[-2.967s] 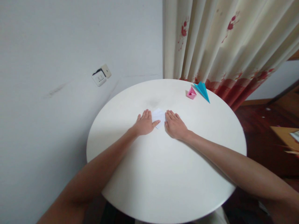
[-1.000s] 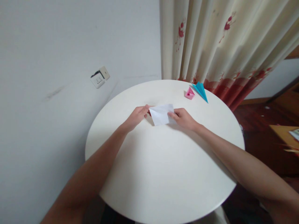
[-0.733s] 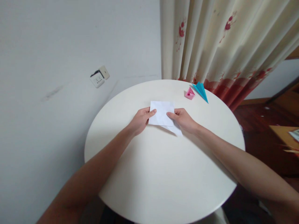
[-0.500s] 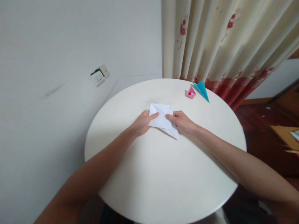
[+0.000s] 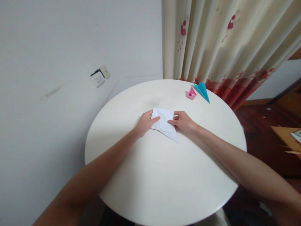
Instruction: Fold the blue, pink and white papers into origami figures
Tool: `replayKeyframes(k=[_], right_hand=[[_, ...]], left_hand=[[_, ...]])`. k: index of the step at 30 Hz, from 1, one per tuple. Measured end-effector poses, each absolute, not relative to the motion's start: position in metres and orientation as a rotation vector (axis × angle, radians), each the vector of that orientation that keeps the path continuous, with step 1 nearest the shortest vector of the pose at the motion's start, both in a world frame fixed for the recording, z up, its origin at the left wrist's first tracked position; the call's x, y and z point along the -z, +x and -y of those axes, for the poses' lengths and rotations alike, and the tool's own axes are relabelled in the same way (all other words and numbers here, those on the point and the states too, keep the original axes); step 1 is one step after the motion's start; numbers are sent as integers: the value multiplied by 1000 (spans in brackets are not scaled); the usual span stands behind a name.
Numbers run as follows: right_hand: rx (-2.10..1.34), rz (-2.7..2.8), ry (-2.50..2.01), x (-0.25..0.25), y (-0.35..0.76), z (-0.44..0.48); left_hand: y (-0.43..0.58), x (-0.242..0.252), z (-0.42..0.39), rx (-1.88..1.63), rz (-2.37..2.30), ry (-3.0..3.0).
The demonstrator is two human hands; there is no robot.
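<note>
Between my hands is a folded sheet of white paper (image 5: 164, 123), a squarish part on top with a pointed flap sticking out below toward the lower right. My left hand (image 5: 146, 123) grips its left edge, thumb on the upper face and the other fingers partly hidden behind. At the right edge my right hand (image 5: 183, 121) pinches the paper, its thumb on the face and its fingers curled beside the edge. The paper is close above or on the white round table (image 5: 162, 175); which of these I cannot tell.
A pink folded-paper piece (image 5: 191, 93) and a blue paper plane (image 5: 203, 91) lie near the table's far right edge. Behind the table hangs a patterned curtain (image 5: 207, 40). A wall with a socket (image 5: 97, 79) stands at the left.
The white paper has lowered and tilted slightly, its flap point moving a little down and left. My right thumb has shifted down along the right edge, and its fingers show more.
</note>
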State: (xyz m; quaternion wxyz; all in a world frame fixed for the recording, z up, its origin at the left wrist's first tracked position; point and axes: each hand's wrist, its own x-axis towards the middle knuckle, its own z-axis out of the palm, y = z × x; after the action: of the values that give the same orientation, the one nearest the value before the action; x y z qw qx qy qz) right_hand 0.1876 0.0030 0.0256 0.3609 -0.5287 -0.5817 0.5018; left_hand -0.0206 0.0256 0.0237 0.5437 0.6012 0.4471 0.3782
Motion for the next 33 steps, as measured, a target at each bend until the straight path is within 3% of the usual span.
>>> replayKeyframes(k=[4, 8, 13, 19, 33], right_hand=[[-720, 1823, -1708, -24, 187, 1], [-415, 1983, -1852, -24, 189, 0], [-397, 1973, -1838, -21, 200, -13], [-377, 2028, -1811, -21, 208, -19], [-540, 1975, -1727, -21, 207, -22]], left_hand=[[-24, -21, -29, -993, -1294, 2126], [-20, -18, -19, -615, -1148, 2612], [-14, -8, -5, -245, -1132, 2746], [-15, -15, -8, -130, -1077, 2728], [-19, -20, -16, -454, -802, 2715]])
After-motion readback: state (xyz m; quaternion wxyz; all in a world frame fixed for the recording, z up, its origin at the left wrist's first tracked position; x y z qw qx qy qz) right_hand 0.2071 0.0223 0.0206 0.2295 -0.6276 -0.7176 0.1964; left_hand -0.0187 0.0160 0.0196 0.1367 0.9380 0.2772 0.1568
